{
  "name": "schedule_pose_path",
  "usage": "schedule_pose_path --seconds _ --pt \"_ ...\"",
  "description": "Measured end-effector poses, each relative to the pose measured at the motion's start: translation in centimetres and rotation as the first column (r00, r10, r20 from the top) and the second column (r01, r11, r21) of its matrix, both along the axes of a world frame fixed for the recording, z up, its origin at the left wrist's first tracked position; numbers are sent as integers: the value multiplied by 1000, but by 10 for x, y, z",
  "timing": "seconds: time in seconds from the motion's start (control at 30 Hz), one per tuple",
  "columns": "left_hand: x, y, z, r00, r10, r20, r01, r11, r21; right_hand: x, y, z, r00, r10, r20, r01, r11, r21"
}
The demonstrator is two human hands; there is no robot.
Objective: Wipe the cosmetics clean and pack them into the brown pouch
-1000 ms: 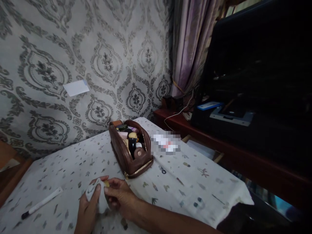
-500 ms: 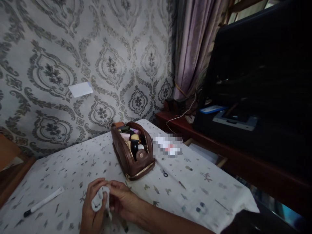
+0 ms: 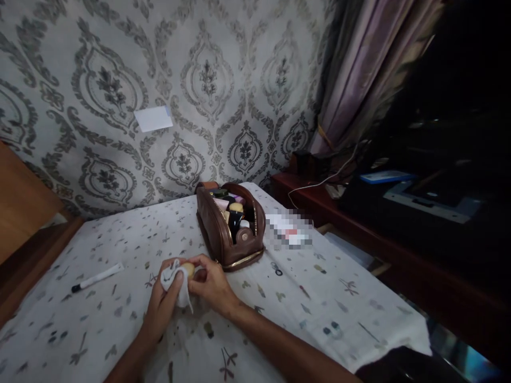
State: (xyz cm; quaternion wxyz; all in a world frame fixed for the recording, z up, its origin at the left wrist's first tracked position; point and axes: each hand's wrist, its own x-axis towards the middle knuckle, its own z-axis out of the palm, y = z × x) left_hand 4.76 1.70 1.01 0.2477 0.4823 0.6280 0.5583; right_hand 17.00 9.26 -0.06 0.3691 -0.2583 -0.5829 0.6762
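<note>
The left hand [image 3: 164, 295] has its grip clasped round a bunched white cloth [image 3: 182, 293]; the right hand [image 3: 215, 287] has its grip pinching a small yellowish object [image 3: 190, 270] beside the cloth, over the counter [image 3: 319, 303], near the open brown bag [image 3: 212, 226]

No readable text, brand or number anywhere. On the brown bag [image 3: 212, 230], the round brown cap [image 3: 245, 235] at its near end carries a small mark, too tiny to make out. Black tube [image 3: 236, 219] inside the bag: any print too small. Just right of the bag, pixelated patch [image 3: 289, 230] with a red spot, masked. Farther right of the bag, blue-edged item [image 3: 387, 177]: illegible. Wall card [image 3: 154, 119], up and left of the bag: nothing legible.
</note>
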Motion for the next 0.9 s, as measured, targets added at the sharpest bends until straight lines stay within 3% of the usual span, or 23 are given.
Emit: schedule_pose_path --seconds 0.1,0.23,0.4,0.5,0.63,0.77,0.83,0.9 --pt "2 0 0 998 -56 -1 56 998 -1 2 2 0 988 -106 116 78 971 225" --pt "4 1 1 994 -109 -6 109 994 19 4 2 -5 974 -188 127 97 850 517" --pt "6 0 7 999 -31 12 31 1000 3 5 -3 -13 977 -163 135 34 752 659" --pt "3 1 9 996 1 95 -1 1000 -3 5 -6 -13 982 -123 140 -2 745 668" --pt "-2 6 3 957 79 280 -79 997 -11 3 -11 -10 993 -67 93 6 838 546" --pt "-4 11 -5 857 155 491 -158 987 -37 0 -16 -4 999 47 18 -50 981 186" --pt "-3 11 -6 850 151 505 -151 988 -40 -1 -17 -1 995 91 -31 -92 996 -20" --pt "-3 10 -7 866 122 484 -113 992 -48 -2 -16 1 991 103 -87 -119 974 -192"
